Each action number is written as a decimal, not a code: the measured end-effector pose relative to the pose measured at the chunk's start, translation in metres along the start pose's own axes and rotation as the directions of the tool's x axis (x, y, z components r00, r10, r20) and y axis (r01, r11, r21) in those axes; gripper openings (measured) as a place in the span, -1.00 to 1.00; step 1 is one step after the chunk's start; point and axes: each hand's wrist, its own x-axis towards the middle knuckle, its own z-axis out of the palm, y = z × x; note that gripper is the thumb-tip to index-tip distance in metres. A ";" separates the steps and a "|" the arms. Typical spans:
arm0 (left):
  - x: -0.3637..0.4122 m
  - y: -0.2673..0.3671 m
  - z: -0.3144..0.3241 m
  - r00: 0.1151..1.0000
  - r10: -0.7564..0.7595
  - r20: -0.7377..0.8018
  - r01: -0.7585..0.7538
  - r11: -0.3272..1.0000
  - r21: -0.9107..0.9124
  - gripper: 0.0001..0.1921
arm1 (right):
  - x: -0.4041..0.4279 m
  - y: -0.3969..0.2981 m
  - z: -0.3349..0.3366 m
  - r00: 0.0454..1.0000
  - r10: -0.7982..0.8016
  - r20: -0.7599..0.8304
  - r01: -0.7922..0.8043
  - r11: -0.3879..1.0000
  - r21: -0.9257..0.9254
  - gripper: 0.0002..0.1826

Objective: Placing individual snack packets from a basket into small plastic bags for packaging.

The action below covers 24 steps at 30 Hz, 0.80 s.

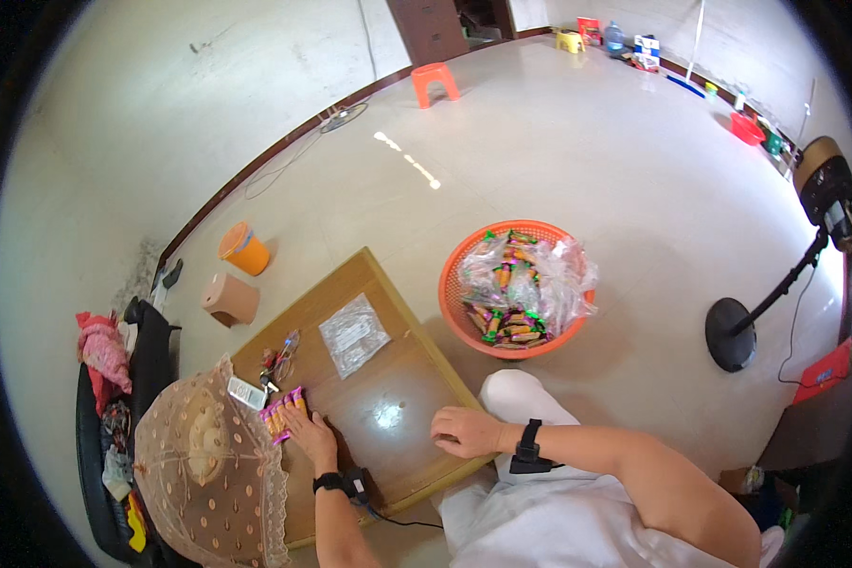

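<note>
My left hand (311,434) lies over the near end of a row of small snack packets (282,412) in purple and orange wrappers, fingers spread on them. My right hand (463,432) is at the right part of the wooden table (426,355), fingers curled; whether it holds anything cannot be told. A clear plastic bag (355,335) rests flat on the tabletop beyond my hands. Past the table's right edge, an orange plastic basket (449,312) on the floor holds many wrapped snacks (515,328) and clear bags (557,273).
A mesh food cover (206,468) stands at the table's left, beside a white remote control (247,392) and keys (270,382). An orange bin (244,248) and a pinkish stool (231,298) are on the floor. A black-based standing fan (731,334) is at right.
</note>
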 end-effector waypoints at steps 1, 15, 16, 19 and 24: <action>-0.003 0.011 -0.001 1.000 0.020 0.009 -0.019 1.000 -0.009 -0.34 | -0.003 0.002 -0.003 0.999 0.031 -0.010 -0.031 0.999 0.033 -0.87; -0.092 0.093 -0.040 0.935 0.232 0.269 -0.175 0.960 -0.218 -0.45 | -0.031 0.180 -0.161 0.675 0.738 -0.029 -0.686 0.612 -0.393 -0.70; -0.094 0.090 -0.041 0.938 0.216 0.273 -0.161 0.965 -0.209 -0.45 | -0.023 0.172 -0.170 0.654 0.755 0.048 -0.672 0.609 -0.420 -0.67; -0.088 0.100 -0.042 0.927 0.259 0.272 -0.206 0.956 -0.209 -0.47 | -0.035 0.200 -0.180 0.552 0.824 0.131 -0.698 0.542 -0.468 -0.56; -0.094 0.093 -0.044 0.935 0.248 0.254 -0.202 0.960 -0.194 -0.47 | -0.019 0.191 -0.166 0.501 0.858 0.114 -0.681 0.472 -0.560 -0.45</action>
